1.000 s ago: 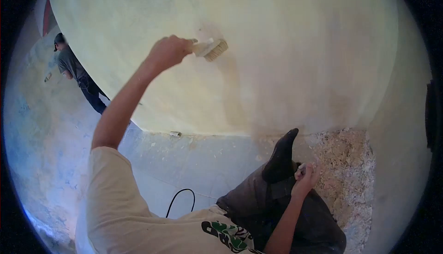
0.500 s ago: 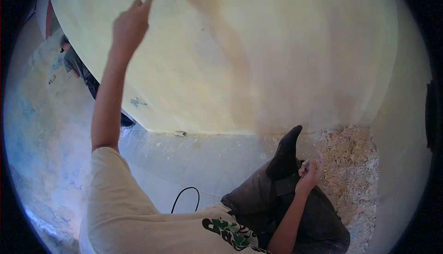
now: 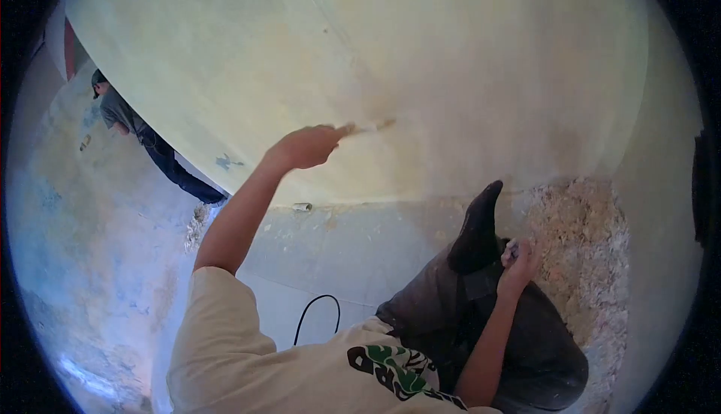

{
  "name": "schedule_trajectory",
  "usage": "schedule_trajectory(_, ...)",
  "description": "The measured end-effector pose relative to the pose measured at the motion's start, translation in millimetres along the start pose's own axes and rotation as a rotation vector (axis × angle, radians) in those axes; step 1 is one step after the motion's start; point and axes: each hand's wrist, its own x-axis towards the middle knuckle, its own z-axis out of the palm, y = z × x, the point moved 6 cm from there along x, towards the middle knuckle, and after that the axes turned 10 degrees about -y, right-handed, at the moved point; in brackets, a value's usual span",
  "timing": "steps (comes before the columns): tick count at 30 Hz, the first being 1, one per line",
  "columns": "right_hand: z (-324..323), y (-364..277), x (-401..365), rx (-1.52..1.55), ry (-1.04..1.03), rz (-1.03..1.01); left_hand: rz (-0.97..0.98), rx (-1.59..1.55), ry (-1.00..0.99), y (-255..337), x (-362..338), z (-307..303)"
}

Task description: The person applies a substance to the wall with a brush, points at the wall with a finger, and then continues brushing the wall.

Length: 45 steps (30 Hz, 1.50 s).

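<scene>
My left hand (image 3: 309,146) is closed around the handle of a slim paintbrush (image 3: 368,126). The brush looks a little blurred, with a pale middle and a tan tip that lies at or close to the large cream-yellow wall surface (image 3: 481,61). Beside my black-socked foot (image 3: 478,230), my right hand (image 3: 520,271) rests near my bent leg. Its fingers are curled around a small crumpled greyish lump (image 3: 514,252), whose kind I cannot make out.
Pale flakes and debris (image 3: 578,249) cover the floor at right. A small whitish cylinder (image 3: 302,207) lies at the wall's foot. A black cable loop (image 3: 315,312) is beside my torso. Another person (image 3: 143,132) is at the far left, partly behind the surface edge.
My left hand has swept down and to the right with the paintbrush, from the top of the view to the middle of the surface. My right hand keeps its hold beside my leg.
</scene>
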Motion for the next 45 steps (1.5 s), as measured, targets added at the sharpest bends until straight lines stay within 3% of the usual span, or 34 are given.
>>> schedule_trajectory(1,-1,0,-2,-0.001,0.014,0.004,0.272,-0.382,-0.164,10,0,7)
schedule_trajectory(2,0,-2,-3,-0.003,-0.021,-0.001,0.284,-0.382,-0.169,12,-1,11)
schedule_trajectory(4,-1,-4,-2,-0.006,-0.037,-0.019,-0.049,-0.648,-0.758,32,-18,24)
schedule_trajectory(6,-5,1,0,-0.046,-0.033,-0.019,0.164,-0.613,-0.504,35,-14,45)
schedule_trajectory(8,-3,1,-1,-0.074,-0.061,-0.019,0.207,-0.597,-0.432,42,-13,42)
schedule_trajectory(11,6,1,-4,-0.162,-0.139,-0.03,0.142,-0.899,-0.436,62,-20,2)
schedule_trajectory(13,9,5,-5,-0.226,-0.177,-0.051,0.17,-1.238,-0.302,81,-2,-18)
schedule_trajectory(15,10,3,-7,-0.61,-0.132,-0.276,0.25,-1.481,-0.259,117,22,-20)
schedule_trajectory(16,16,-2,-12,-0.619,-0.131,-0.281,0.238,-1.579,-0.238,136,44,15)
schedule_trajectory(18,29,-17,-22,-0.702,-0.108,-0.312,0.433,-1.632,-0.306,213,73,23)
schedule_trajectory(19,22,-12,-22,-0.709,-0.103,-0.321,0.666,-1.761,-0.318,253,77,4)
schedule_trajectory(21,4,-10,-22,-0.941,0.025,-0.523,0.639,-2.006,-0.456,303,83,-11)
schedule_trajectory(22,4,-23,-22,-0.946,0.033,-0.529,0.652,-2.004,-0.459,315,86,-14)
schedule_trajectory(24,4,-42,-23,-0.948,-0.054,-0.448,0.818,-1.71,-0.421,338,85,-25)
schedule_trajectory(28,3,-43,-18,-1.001,-0.011,-0.429,0.759,-1.442,-0.358,352,76,-23)
schedule_trajectory(30,9,-40,-13,-0.818,-0.086,-0.371,0.775,-1.096,-0.008,347,74,-23)
schedule_trajectory(32,8,-39,-7,-0.875,-0.086,-0.347,0.733,-1.056,-0.025,344,69,-16)
schedule_trajectory(34,5,-36,-3,-0.936,-0.092,-0.312,0.813,-1.097,0.077,342,60,-17)
schedule_trajectory(38,-14,-30,-1,-0.906,-0.069,-0.355,0.911,-1.112,-0.003,330,64,-18)
schedule_trajectory(40,-22,-35,-1,-0.859,-0.007,-0.411,0.756,-1.286,-0.044,316,90,7)
schedule_trajectory(41,-22,-45,-5,-0.882,0.082,-0.473,0.664,-1.17,0.194,311,93,11)
schedule_trajectory(42,-24,-52,-9,-0.905,0.171,-0.536,0.671,-1.174,0.193,319,104,35)
schedule_trajectory(44,-29,-48,-10,-0.905,0.189,-0.569,0.656,-0.82,0.663,328,110,67)
schedule_trajectory(45,-29,-49,-10,-0.818,0.185,-0.548,0.653,-0.82,0.606,330,111,65)
